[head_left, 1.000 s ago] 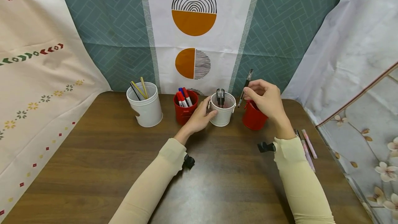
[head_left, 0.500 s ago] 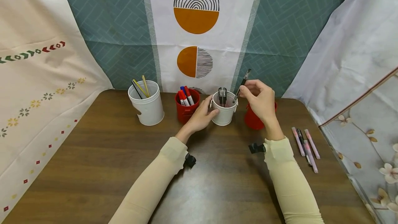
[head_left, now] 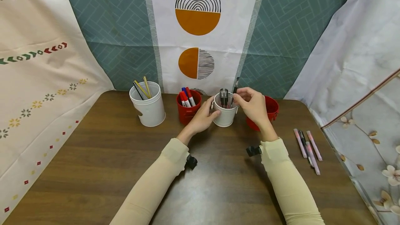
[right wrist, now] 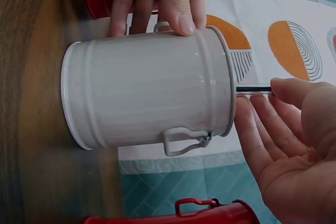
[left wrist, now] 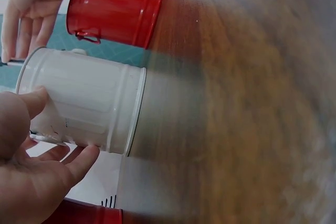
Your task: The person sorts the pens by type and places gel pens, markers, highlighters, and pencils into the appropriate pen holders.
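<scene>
My left hand (head_left: 203, 115) holds the small white bucket (head_left: 225, 118) by its left side, the thumb on the near wall and the fingers behind. My right hand (head_left: 253, 105) pinches a black pen (head_left: 235, 85) at the bucket's right rim. The pen's lower end is inside, hidden by the wall in the right wrist view, where only a short dark length (right wrist: 253, 89) shows. Two black pens (head_left: 223, 97) stand in the same bucket. To its right, partly behind my right hand, is a red bucket (head_left: 271, 108); no contents are visible.
Left of my left hand stands a red bucket (head_left: 187, 115) with red and blue markers (head_left: 187, 99). Farther left, a larger white bucket (head_left: 151, 112) holds yellow and dark pencils (head_left: 143, 90). Pink pens (head_left: 313, 159) and a black one (head_left: 302, 138) lie on the table's right.
My right hand has carried the pen left from above the right red bucket, then lowered its end into the small white bucket. My left hand has stayed on that bucket.
</scene>
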A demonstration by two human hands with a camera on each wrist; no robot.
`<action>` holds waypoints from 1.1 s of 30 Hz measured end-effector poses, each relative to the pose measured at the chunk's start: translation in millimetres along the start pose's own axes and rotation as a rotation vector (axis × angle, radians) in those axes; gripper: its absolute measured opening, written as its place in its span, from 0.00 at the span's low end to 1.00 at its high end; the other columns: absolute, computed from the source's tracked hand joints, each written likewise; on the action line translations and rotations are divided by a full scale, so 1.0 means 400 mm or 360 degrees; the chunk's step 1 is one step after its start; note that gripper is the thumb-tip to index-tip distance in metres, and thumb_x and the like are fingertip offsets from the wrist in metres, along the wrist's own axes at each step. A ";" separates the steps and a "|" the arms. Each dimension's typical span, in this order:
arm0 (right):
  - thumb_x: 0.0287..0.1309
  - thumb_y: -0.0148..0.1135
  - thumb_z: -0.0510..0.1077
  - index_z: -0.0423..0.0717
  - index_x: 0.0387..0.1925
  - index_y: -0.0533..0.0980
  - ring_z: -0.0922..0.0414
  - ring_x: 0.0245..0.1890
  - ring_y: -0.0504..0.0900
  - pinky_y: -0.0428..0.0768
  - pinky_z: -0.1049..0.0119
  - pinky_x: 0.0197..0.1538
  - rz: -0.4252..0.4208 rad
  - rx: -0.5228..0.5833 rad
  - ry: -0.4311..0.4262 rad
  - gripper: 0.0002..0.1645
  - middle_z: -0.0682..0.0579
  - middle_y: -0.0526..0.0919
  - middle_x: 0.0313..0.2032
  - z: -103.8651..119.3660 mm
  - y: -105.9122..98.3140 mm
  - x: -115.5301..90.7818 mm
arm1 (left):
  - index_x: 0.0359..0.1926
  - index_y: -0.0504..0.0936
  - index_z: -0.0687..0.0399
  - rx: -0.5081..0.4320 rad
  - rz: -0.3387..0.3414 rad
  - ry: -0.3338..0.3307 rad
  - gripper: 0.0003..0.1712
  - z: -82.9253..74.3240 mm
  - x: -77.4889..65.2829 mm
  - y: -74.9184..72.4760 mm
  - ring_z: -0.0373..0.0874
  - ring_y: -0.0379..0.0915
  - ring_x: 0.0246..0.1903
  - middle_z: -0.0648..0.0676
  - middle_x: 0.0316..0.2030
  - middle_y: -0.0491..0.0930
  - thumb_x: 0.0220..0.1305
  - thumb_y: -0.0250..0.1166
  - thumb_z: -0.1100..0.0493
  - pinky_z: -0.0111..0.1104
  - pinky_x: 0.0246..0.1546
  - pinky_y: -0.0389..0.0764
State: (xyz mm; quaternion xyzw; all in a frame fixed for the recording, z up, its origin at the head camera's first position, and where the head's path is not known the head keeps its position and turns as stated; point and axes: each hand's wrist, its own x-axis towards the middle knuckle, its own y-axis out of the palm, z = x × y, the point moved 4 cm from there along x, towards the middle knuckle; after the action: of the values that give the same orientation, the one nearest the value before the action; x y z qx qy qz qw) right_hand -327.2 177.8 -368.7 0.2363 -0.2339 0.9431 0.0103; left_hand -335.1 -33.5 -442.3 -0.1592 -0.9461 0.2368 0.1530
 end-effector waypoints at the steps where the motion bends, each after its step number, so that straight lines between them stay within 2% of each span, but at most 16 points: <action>1: 0.70 0.71 0.48 0.40 0.51 0.85 0.52 0.34 0.91 0.84 0.76 0.38 0.0011 -0.0005 0.0007 0.17 0.42 0.91 0.40 -0.003 0.003 0.000 | 0.84 0.54 0.48 0.0002 0.0000 0.0001 0.42 0.000 0.000 0.000 0.52 0.62 0.73 0.59 0.74 0.65 0.78 0.64 0.55 0.48 0.74 0.71; 5: 0.70 0.72 0.47 0.41 0.52 0.85 0.54 0.35 0.89 0.84 0.77 0.38 0.0029 -0.0064 0.0027 0.16 0.43 0.91 0.41 -0.005 0.007 -0.002 | 0.84 0.54 0.48 0.0009 0.0000 0.0009 0.42 -0.001 0.001 0.001 0.52 0.62 0.74 0.59 0.74 0.65 0.78 0.64 0.55 0.48 0.74 0.70; 10: 0.69 0.72 0.46 0.42 0.53 0.86 0.53 0.38 0.87 0.82 0.77 0.38 0.0049 -0.0117 0.0033 0.16 0.43 0.91 0.43 -0.011 0.010 -0.001 | 0.84 0.54 0.47 0.0005 0.0000 0.0002 0.42 0.000 0.000 0.001 0.52 0.62 0.74 0.59 0.74 0.65 0.78 0.64 0.55 0.48 0.74 0.70; 19: 0.70 0.70 0.44 0.40 0.53 0.86 0.50 0.36 0.88 0.82 0.77 0.36 0.0057 -0.0086 -0.0002 0.15 0.43 0.92 0.42 0.003 -0.006 -0.004 | 0.84 0.54 0.48 0.0019 -0.0002 0.0014 0.42 -0.006 -0.002 -0.002 0.52 0.62 0.74 0.59 0.75 0.65 0.78 0.64 0.55 0.48 0.73 0.71; 22: 0.70 0.70 0.45 0.41 0.53 0.86 0.50 0.36 0.90 0.82 0.77 0.37 0.0071 -0.0068 -0.0005 0.16 0.43 0.92 0.42 0.019 -0.024 -0.008 | 0.84 0.54 0.49 0.0026 0.0001 0.0015 0.42 -0.008 -0.003 -0.002 0.53 0.62 0.74 0.59 0.75 0.65 0.78 0.64 0.55 0.48 0.73 0.71; 27: 0.71 0.70 0.45 0.42 0.53 0.86 0.60 0.34 0.90 0.84 0.75 0.38 0.0079 -0.0047 0.0025 0.15 0.42 0.91 0.42 0.045 -0.070 -0.024 | 0.83 0.55 0.50 0.0009 -0.0009 0.0022 0.42 -0.009 -0.003 0.000 0.54 0.62 0.74 0.61 0.74 0.65 0.77 0.65 0.56 0.48 0.71 0.74; 29: 0.71 0.70 0.45 0.44 0.53 0.86 0.66 0.33 0.89 0.85 0.75 0.39 0.0089 -0.0094 0.0035 0.14 0.43 0.92 0.42 0.050 -0.092 -0.033 | 0.83 0.56 0.51 0.0004 -0.0017 0.0024 0.42 -0.009 -0.003 -0.001 0.54 0.62 0.74 0.61 0.74 0.65 0.77 0.65 0.56 0.48 0.72 0.73; 33: 0.71 0.70 0.47 0.47 0.52 0.86 0.69 0.35 0.88 0.84 0.77 0.40 0.0145 -0.0296 0.0033 0.14 0.46 0.92 0.43 0.048 -0.149 -0.053 | 0.83 0.56 0.51 0.0005 -0.0022 0.0021 0.41 -0.010 -0.003 -0.003 0.54 0.62 0.75 0.61 0.74 0.65 0.77 0.65 0.57 0.48 0.73 0.72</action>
State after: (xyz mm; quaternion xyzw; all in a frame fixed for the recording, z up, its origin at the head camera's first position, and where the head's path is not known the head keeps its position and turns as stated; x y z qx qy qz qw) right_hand -292.2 224.4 -337.4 0.2137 -0.3307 0.9192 -0.0082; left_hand -332.9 -33.4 -438.6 -0.1540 -0.9458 0.2363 0.1611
